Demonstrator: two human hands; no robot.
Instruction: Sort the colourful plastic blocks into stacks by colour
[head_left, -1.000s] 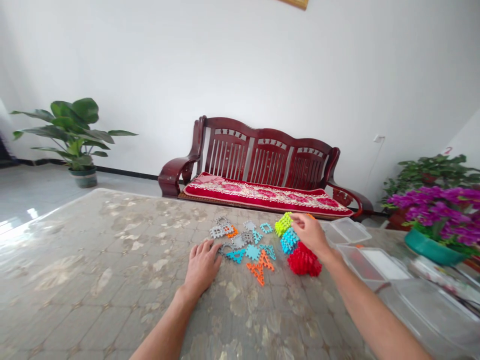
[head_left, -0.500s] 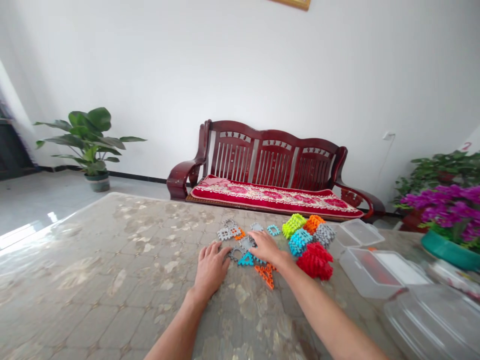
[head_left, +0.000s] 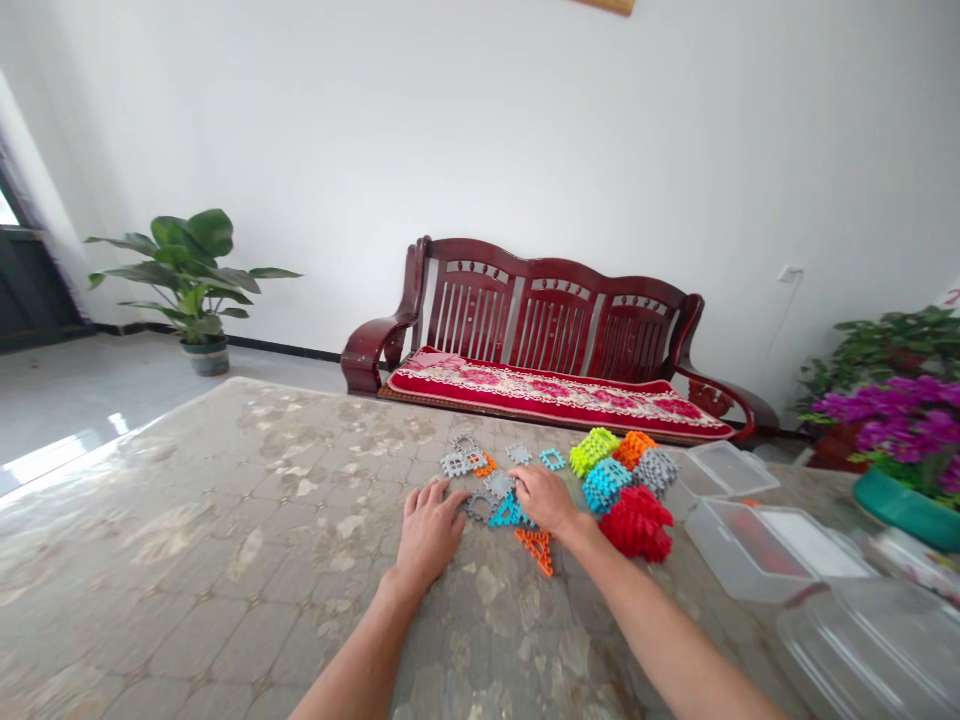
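Observation:
Flat plastic interlocking pieces with toothed edges lie between my hands. My left hand (head_left: 431, 528) rests palm down with fingers apart, its thumb at the left edge of a grey ring-like piece (head_left: 480, 506). Over the right edge of a grey square piece (head_left: 499, 485) my right hand (head_left: 546, 497) is closed, fingers curled together; what they grip is hidden. Beneath that hand is a blue triangular piece (head_left: 506, 511), partly covered. An orange triangular piece (head_left: 535, 550) lies nearer to me. Farther off are a grey window-like piece (head_left: 463, 463), a small orange piece (head_left: 486, 465) and a blue ring piece (head_left: 552, 459).
Right of my right hand sit stacks of pieces: lime (head_left: 593, 452), orange (head_left: 634, 449), blue (head_left: 607, 486), grey (head_left: 658, 471) and red (head_left: 637, 525). Clear plastic boxes (head_left: 731, 560) and a flower pot (head_left: 904, 508) stand farther right. A wooden bench (head_left: 551, 300) is behind the table.
My right hand's thumb and fingers, spread apart over the grey pieces before, have drawn together, uncovering more of the grey square. My left hand stays in place. The view has shifted slightly.

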